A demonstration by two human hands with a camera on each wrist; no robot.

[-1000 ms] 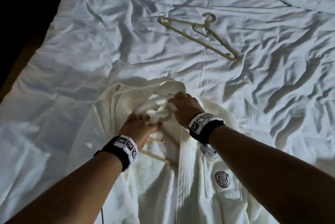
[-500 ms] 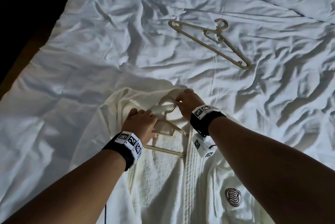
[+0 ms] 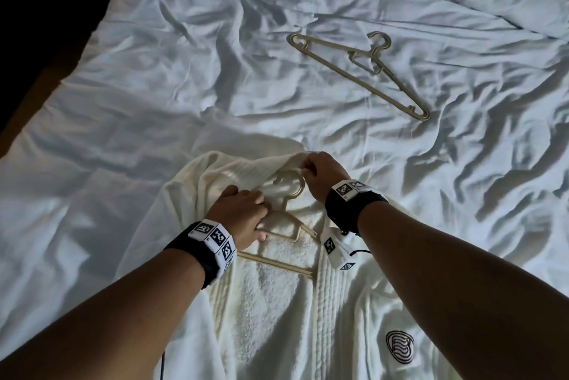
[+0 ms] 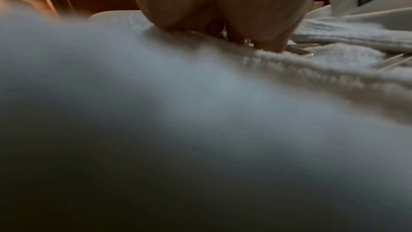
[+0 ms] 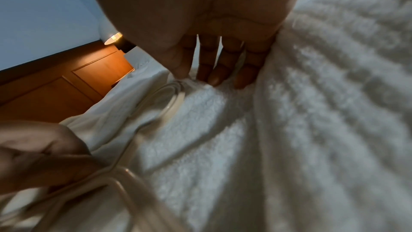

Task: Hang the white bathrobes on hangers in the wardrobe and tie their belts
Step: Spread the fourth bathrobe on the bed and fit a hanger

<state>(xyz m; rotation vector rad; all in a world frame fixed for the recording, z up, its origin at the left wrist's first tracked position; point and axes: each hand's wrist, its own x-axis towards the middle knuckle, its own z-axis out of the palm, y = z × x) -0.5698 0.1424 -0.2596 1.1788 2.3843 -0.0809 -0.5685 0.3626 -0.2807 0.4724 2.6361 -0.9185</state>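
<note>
A white terry bathrobe (image 3: 277, 302) lies open-fronted on the bed, collar pointing away from me. A cream hanger (image 3: 289, 187) sits inside its neck, hook on the collar and crossbar showing lower down. My left hand (image 3: 243, 213) grips the hanger just below the hook, fingers curled over it and thumb under its arm. My right hand (image 3: 320, 170) pinches the collar's far edge beside the hook. In the right wrist view its fingertips (image 5: 214, 78) dig into the bathrobe (image 5: 289, 130) next to the hook (image 5: 171, 98). The left wrist view is mostly blurred fabric.
A second cream hanger (image 3: 400, 84) lies loose on the crumpled white sheet (image 3: 184, 87), beyond the robe to the right. The bed's left edge drops to a dark floor (image 3: 37, 41). A wooden headboard (image 5: 67, 91) and a lit lamp (image 5: 112, 38) stand behind.
The hanger's hook and neck now lie exposed on the collar. My right hand has shifted from over the hook to the collar's far edge. My left hand has closed on the hanger.
</note>
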